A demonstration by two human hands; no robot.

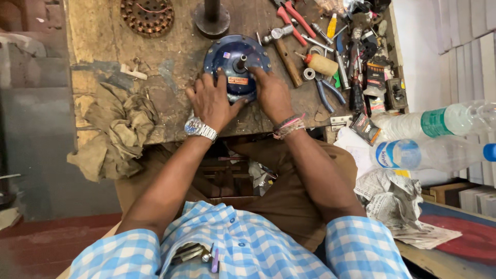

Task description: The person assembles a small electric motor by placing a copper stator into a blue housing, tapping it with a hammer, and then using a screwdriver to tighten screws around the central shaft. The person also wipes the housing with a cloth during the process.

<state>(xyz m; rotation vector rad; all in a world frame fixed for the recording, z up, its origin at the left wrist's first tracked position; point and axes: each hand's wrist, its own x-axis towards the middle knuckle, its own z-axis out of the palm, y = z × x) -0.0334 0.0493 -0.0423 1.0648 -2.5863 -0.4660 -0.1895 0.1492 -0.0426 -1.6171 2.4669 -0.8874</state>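
- Head view: we see both hands on a blue round motor housing (235,64) that lies flat on the table (103,36), close to its near edge.
- The left hand (211,101) presses on the left rim of the housing, its fingers (206,82) spread apart and flat, not clamped around anything.
- The right hand (272,93) rests on the right side, and one finger reaches toward the short shaft (242,61) in the middle; these fingers are also apart, lying on the cover.
- We judge that the two hands sit on opposite sides to keep the round housing from turning or sliding.
- A hammer (283,49) lies just beside the housing on the right, with red pliers (292,18) and a heap of small tools (356,57) farther right.
- This right side is crowded up to the table edge, so there is little open room for moving there.
- On the left the table is more bare; a crumpled rag (121,126) hangs over the near edge, well apart from the housing.
- A copper winding (147,15) and a dark round base (212,20) stand at the far side.
- Two plastic bottles (434,139) lie off the table to the right, above crumpled newspaper (398,204).
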